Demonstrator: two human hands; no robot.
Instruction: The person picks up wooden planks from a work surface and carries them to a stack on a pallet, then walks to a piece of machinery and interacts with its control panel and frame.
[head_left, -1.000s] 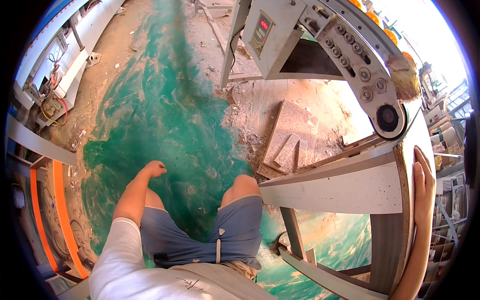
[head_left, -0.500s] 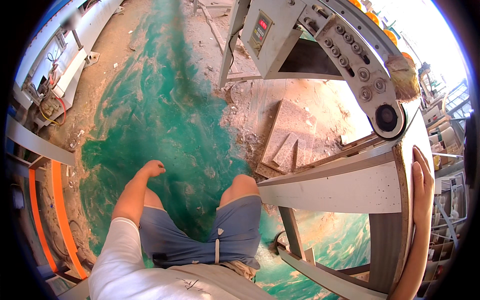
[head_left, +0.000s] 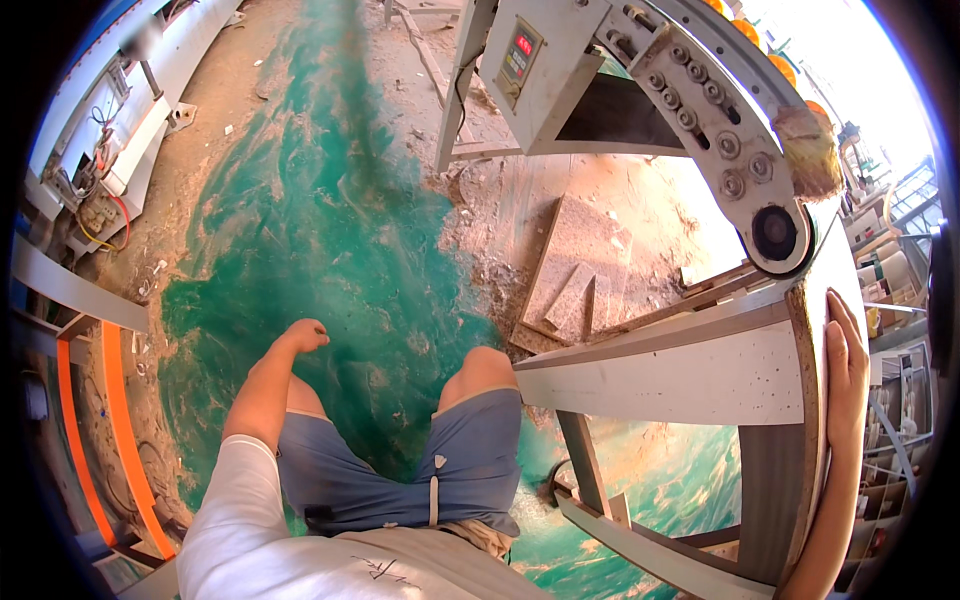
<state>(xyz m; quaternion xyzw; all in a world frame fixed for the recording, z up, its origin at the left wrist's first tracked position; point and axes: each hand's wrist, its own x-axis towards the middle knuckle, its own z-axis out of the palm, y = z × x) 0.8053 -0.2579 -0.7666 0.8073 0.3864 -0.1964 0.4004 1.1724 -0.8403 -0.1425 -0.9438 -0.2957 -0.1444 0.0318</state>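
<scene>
Right hand (head_left: 848, 365) lies flat on the white surface (head_left: 838, 258) at the person's right, near the end roller (head_left: 775, 234); best positioned clear of it. Left hand (head_left: 305, 336) hangs loosely curled; contents cannot be told.

Work area: equipment on both sides of the person.
The right hand (head_left: 847, 365) rests on the tabletop (head_left: 832, 262) at right; the left hand (head_left: 308, 336) is above the floor (head_left: 330, 230), near the left knee. Ahead, the roller machine (head_left: 735, 165) adjoins the tabletop's far end, its control panel (head_left: 521, 60) farther left. Stone slabs (head_left: 556, 262) lie on the floor before it. A metal frame (head_left: 118, 420) stands at left.
</scene>
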